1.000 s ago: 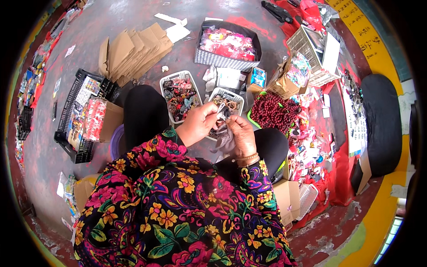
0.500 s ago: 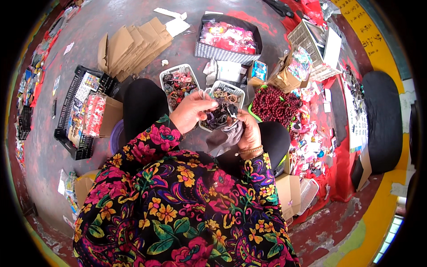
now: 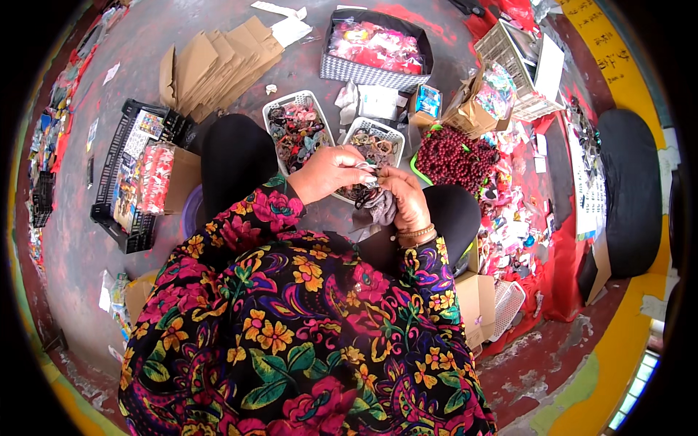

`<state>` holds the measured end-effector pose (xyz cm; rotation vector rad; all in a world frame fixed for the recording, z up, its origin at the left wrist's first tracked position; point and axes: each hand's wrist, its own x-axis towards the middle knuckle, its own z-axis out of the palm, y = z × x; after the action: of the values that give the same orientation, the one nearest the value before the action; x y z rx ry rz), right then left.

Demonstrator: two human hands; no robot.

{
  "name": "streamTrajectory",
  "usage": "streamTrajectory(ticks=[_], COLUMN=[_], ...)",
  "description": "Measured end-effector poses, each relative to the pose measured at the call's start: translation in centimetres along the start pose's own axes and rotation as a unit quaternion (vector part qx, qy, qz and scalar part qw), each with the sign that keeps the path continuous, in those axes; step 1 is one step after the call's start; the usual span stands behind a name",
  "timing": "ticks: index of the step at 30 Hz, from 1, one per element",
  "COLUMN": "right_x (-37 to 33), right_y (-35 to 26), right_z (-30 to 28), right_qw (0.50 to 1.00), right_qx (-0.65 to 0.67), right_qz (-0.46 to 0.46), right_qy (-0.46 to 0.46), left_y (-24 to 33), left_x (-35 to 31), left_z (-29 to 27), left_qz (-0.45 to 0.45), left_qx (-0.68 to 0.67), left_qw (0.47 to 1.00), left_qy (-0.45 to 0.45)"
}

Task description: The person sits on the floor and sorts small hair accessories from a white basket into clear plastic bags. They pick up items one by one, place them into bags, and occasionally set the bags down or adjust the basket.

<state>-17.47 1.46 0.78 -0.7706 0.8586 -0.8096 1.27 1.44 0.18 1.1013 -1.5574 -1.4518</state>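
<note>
grey bundle (image 3: 379, 208), soft and floppy, hangs in front of us, near the close end of a white basket (image 3: 399, 149) full of dull bands (image 3: 372, 149). our left hand (image 3: 331, 174) pinches its pale top, thumb and finger together, and our right hand (image 3: 407, 198) is clamped on it too. our hands get in the way and hide part of that basket. on its left we see a second basket (image 3: 270, 134), white too, full of brighter bands (image 3: 298, 138). our left knee (image 3: 236, 156) stands between it and a black crate (image 3: 139, 240). our right knee (image 3: 456, 211) is near dark red beads (image 3: 454, 160), with a messy pile (image 3: 512, 232) of colourful bits to the right. farther out sit a checked box (image 3: 363, 75) of pink things (image 3: 374, 47) and flat brown cardboard (image 3: 218, 69).
</note>
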Motion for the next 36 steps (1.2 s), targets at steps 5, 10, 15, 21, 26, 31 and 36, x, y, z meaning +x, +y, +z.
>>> streamTrajectory(ticks=[5,10,15,21,26,31,36], right_x=[0.3,0.1,-0.2,-0.7,-0.7,-0.5,-0.3], right_y=[0.9,0.8,0.8,0.0,0.4,0.4,0.4], right_z=[0.2,0.2,0.0,0.6,0.5,0.2,-0.1], right_qw=[1.000,1.000,0.994,0.972,0.980,0.981,0.959], right_qx=[0.009,-0.002,-0.083,-0.186,-0.154,-0.158,-0.240], right_qz=[-0.015,-0.027,-0.074,-0.130,-0.129,-0.112,-0.150], right_qy=[0.026,-0.009,-0.017,-0.057,-0.005,-0.003,-0.017], left_y=[0.2,-0.2,0.3,0.7,0.7,1.4,1.1], left_x=[-0.2,-0.1,0.0,-0.5,-0.5,-0.4,-0.4], left_z=[0.5,1.1,0.7,-0.2,-0.2,0.1,0.0], left_qz=[0.176,0.161,-0.097,-0.239,-0.188,-0.198,-0.269], left_qx=[0.176,0.198,-0.171,-0.419,-0.449,-0.382,-0.400], left_qw=[0.962,0.953,0.978,0.876,0.872,0.900,0.876], left_qy=[0.108,0.161,0.068,-0.011,-0.049,-0.073,-0.003])
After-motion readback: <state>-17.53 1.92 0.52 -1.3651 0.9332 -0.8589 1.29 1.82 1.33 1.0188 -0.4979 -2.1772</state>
